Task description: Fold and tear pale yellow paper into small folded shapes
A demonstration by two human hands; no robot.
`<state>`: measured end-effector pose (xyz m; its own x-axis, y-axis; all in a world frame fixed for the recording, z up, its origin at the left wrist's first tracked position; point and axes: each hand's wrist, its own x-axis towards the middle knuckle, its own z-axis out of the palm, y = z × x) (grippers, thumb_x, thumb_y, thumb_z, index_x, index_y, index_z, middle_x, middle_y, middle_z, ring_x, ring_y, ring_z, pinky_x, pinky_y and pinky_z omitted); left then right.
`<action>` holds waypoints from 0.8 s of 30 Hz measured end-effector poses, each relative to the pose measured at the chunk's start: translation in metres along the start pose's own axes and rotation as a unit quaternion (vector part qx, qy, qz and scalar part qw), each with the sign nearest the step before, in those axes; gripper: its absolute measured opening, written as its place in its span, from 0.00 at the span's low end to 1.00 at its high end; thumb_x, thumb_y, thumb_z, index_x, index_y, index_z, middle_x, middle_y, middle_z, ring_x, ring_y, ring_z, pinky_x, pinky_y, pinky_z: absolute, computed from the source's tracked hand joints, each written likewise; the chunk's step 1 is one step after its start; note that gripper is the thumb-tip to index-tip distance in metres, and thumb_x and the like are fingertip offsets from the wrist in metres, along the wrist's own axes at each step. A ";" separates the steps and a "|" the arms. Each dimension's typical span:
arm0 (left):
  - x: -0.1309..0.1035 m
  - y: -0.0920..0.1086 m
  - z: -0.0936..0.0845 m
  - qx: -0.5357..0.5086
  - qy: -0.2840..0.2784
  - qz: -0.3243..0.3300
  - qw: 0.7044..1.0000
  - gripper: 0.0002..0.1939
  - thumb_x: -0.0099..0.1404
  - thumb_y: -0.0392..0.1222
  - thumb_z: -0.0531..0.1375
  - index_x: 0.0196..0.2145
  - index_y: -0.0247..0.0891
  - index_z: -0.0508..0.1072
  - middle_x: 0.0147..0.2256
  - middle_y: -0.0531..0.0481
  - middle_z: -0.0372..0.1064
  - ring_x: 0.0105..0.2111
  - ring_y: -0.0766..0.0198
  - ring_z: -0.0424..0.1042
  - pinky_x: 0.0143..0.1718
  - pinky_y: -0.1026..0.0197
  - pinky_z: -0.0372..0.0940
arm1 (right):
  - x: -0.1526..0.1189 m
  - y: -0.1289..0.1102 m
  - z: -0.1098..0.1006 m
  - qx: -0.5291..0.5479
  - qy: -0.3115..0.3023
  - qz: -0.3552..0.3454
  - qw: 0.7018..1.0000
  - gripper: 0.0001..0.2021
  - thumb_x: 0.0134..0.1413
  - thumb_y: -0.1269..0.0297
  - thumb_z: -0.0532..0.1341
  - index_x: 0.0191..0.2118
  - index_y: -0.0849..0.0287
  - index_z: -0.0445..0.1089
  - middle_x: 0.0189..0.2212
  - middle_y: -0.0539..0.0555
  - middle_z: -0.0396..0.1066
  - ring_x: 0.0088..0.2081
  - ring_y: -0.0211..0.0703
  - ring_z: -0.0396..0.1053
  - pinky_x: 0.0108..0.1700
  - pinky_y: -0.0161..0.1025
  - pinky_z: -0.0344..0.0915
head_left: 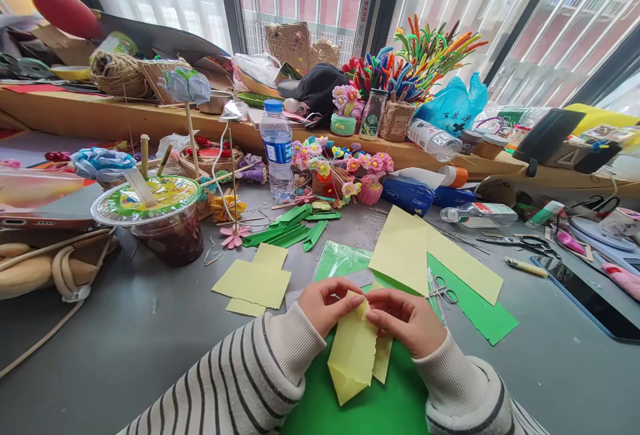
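A partly folded piece of yellow paper [353,348] is held up between my two hands, its lower end creased to a point and its right edge ragged. My left hand [327,305] pinches its top edge with thumb and fingers. On the other side, my right hand [407,320] grips the upper right corner the same way. Behind it another yellow strip [383,358] shows in part. Below lies a green sheet [370,408] in a clear sleeve. Small scissors [444,288] rest just beyond my right hand.
Torn yellow pieces [255,282] lie left, larger yellow sheets [400,248] ahead. Folded green strips [287,228], a lidded drink cup [175,228] and a water bottle [277,152] stand or lie farther back. At right are a phone [590,302] and black-handled scissors [533,243].
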<state>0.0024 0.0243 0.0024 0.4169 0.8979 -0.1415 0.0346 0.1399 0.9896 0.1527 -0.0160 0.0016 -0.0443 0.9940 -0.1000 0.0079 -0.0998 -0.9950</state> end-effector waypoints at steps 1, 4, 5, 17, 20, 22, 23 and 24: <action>0.000 -0.001 0.000 -0.010 0.007 -0.007 1.000 0.16 0.44 0.48 0.61 0.27 0.32 0.69 0.21 0.51 0.64 0.21 0.68 0.63 0.23 0.65 0.60 | 0.000 0.000 0.000 -0.002 -0.001 0.000 1.000 0.12 0.33 0.61 0.64 0.29 0.60 0.71 0.23 0.51 0.72 0.25 0.37 0.68 0.22 0.31 0.66; 0.000 -0.004 0.002 -0.041 0.025 -0.013 0.999 0.18 0.41 0.48 0.63 0.27 0.32 0.67 0.17 0.56 0.60 0.18 0.71 0.61 0.21 0.67 0.58 | 0.000 0.000 -0.001 -0.019 -0.009 -0.009 1.000 0.11 0.34 0.61 0.63 0.28 0.60 0.71 0.23 0.51 0.71 0.24 0.37 0.68 0.23 0.32 0.66; 0.000 -0.004 0.003 -0.048 0.031 -0.012 0.998 0.19 0.41 0.48 0.63 0.27 0.32 0.66 0.16 0.57 0.59 0.18 0.71 0.60 0.20 0.67 0.57 | 0.000 -0.001 -0.002 -0.027 -0.011 -0.015 0.999 0.10 0.35 0.61 0.63 0.28 0.60 0.71 0.23 0.51 0.71 0.24 0.37 0.67 0.24 0.32 0.66; 0.001 -0.004 0.000 -0.036 -0.043 -0.025 0.998 0.18 0.40 0.45 0.64 0.27 0.32 0.66 0.26 0.50 0.67 0.26 0.65 0.67 0.29 0.62 0.63 | 0.002 0.000 -0.004 -0.002 0.045 -0.029 0.999 0.11 0.32 0.62 0.64 0.26 0.62 0.69 0.20 0.50 0.69 0.21 0.33 0.65 0.22 0.31 0.63; 0.002 -0.006 0.000 -0.051 -0.045 -0.027 0.997 0.16 0.39 0.43 0.64 0.24 0.31 0.66 0.24 0.49 0.68 0.27 0.64 0.67 0.30 0.61 0.63 | 0.002 0.000 -0.005 0.014 0.036 -0.029 0.999 0.10 0.32 0.64 0.64 0.26 0.62 0.69 0.21 0.50 0.69 0.21 0.33 0.64 0.22 0.30 0.62; 0.002 -0.006 0.001 -0.066 -0.043 -0.037 0.996 0.15 0.39 0.42 0.65 0.23 0.31 0.66 0.23 0.49 0.68 0.26 0.64 0.68 0.30 0.61 0.63 | 0.002 0.001 -0.005 0.022 0.029 -0.024 0.999 0.10 0.32 0.64 0.65 0.26 0.63 0.69 0.21 0.50 0.69 0.21 0.32 0.64 0.22 0.30 0.61; 0.002 -0.005 0.001 -0.076 -0.043 -0.043 0.995 0.15 0.38 0.41 0.65 0.23 0.31 0.67 0.22 0.49 0.69 0.26 0.64 0.68 0.30 0.61 0.63 | 0.002 0.001 -0.005 0.026 0.025 -0.021 0.999 0.10 0.32 0.64 0.65 0.27 0.63 0.69 0.21 0.50 0.69 0.21 0.32 0.64 0.22 0.29 0.61; 0.002 -0.005 0.001 -0.084 -0.043 -0.049 0.994 0.15 0.37 0.41 0.65 0.23 0.31 0.67 0.22 0.49 0.69 0.25 0.64 0.68 0.30 0.61 0.63 | 0.002 0.001 -0.005 0.029 0.020 -0.018 0.999 0.10 0.32 0.65 0.65 0.27 0.63 0.69 0.21 0.50 0.69 0.21 0.32 0.64 0.22 0.29 0.61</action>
<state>0.0040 0.0247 -0.0023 0.4948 0.8390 -0.2264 -0.0711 0.2988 0.9517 0.1581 -0.0139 0.0001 -0.0040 0.9979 -0.0651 -0.0518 -0.0652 -0.9965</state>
